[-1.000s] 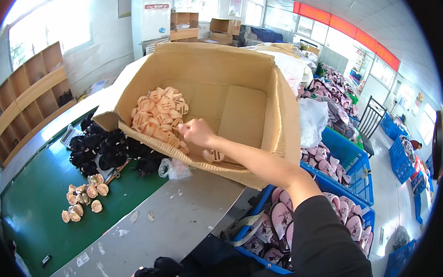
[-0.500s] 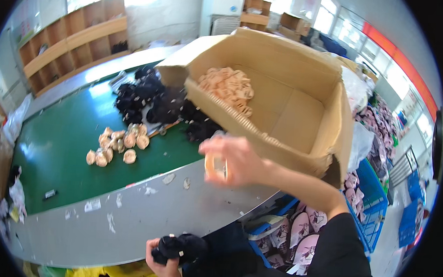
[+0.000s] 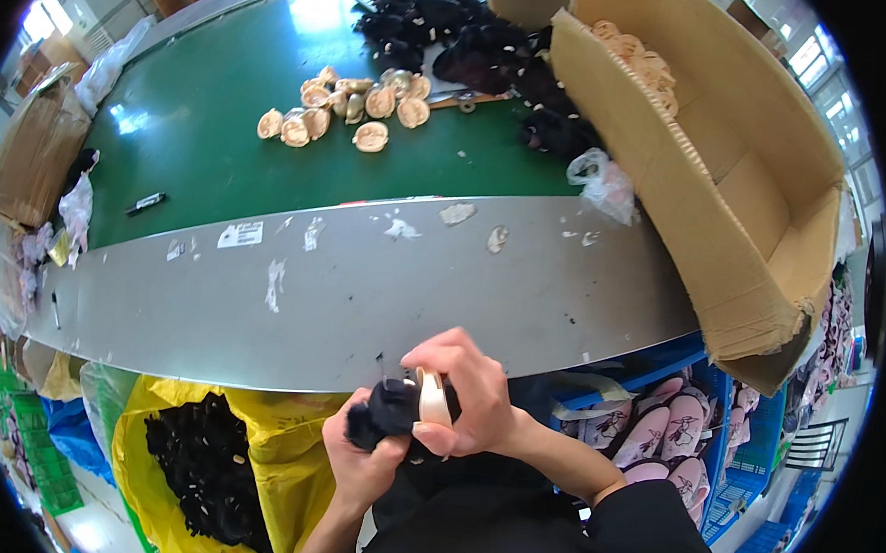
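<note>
The left hand (image 3: 362,451) was closed around a black fuzzy piece (image 3: 388,412), its thumb lying along the near side. The right hand (image 3: 465,398), just beside it, gripped a peach plastic piece (image 3: 434,400) between thumb and fingers, and this was up against the black fuzzy piece's right end. Both things were between the two hands, near the close edge of the tabletop (image 3: 462,288); whether they were fastened together could not be told.

Straight ahead of the hands, beyond the grey strip with its white scraps, a loose group of round peach shells (image 3: 347,106) lay on the green part. A dark heap of black fuzzy pieces (image 3: 456,37) was farther off behind them, slightly to the right. A marker pen (image 3: 146,203) lay well ahead and to the left of the left hand.

Ahead and to the right of the right hand stood a big cardboard box (image 3: 659,168), with more peach pieces (image 3: 639,67) at its far end and a small clear bag (image 3: 606,190) by its near wall. Just left of the left hand, a yellow bag (image 3: 299,434) gaped around more black pieces (image 3: 197,469). To the right of the right hand, pink slippers (image 3: 655,433) filled a blue crate (image 3: 649,364).
</note>
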The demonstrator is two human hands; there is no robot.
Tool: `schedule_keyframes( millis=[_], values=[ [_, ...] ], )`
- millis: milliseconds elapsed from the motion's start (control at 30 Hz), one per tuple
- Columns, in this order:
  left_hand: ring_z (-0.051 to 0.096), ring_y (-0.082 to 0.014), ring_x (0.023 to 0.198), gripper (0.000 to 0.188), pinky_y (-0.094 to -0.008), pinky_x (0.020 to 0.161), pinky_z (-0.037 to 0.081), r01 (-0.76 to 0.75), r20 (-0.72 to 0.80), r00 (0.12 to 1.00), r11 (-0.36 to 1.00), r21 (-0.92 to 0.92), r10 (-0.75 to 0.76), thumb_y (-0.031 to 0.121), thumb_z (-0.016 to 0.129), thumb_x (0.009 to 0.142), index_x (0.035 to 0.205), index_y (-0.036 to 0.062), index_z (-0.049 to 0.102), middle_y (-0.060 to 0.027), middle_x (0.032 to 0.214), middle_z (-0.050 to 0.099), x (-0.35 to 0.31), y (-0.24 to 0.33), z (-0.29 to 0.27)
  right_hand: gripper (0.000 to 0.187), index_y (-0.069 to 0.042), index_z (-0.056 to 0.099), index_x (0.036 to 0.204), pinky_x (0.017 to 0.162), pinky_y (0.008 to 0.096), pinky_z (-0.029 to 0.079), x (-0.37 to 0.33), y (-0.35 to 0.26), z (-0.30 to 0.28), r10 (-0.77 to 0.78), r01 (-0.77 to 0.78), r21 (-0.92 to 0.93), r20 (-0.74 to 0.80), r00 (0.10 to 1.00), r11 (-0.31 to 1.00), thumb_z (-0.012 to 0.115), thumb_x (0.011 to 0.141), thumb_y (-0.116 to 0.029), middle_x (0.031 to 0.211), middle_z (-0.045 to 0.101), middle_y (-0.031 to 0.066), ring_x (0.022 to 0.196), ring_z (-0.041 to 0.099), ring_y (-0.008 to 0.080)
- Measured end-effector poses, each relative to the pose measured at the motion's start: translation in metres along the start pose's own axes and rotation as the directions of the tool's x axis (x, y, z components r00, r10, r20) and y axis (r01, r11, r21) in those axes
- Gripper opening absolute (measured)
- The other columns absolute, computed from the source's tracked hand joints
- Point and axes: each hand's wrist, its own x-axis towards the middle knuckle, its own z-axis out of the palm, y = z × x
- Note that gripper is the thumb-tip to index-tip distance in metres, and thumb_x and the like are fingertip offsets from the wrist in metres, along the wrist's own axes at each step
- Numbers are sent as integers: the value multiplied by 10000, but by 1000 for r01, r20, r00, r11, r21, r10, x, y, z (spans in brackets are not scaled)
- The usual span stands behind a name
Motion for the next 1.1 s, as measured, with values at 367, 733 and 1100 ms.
schedule_keyframes(
  millis=[367,733,1100],
  values=[
    [584,-72,802,295,-225,737,482,168,24,986,979,-114,-167,161,669,717,947,-23,666,8,890,665,-5,-17,-10,582,-78,646,1316,957,392,483,2,-16,-30,106,-202,185,427,898,962,842,768,-79,1268,551,128,1123,556,280],
    [612,-79,849,310,-244,779,512,282,315,918,955,-91,-241,83,689,738,1026,-32,678,-14,948,692,6,-2,-21,531,-120,616,1289,961,411,492,28,-20,-48,6,-89,107,603,798,990,780,790,-38,1242,570,89,1138,557,309],
    [602,-93,796,305,-259,733,497,37,336,939,992,117,-75,31,729,712,1003,6,640,-21,856,658,14,-6,-12,478,-98,651,1230,929,409,521,20,-19,-55,11,-56,63,558,829,996,816,782,-116,1188,605,96,1094,597,318]
  ],
)
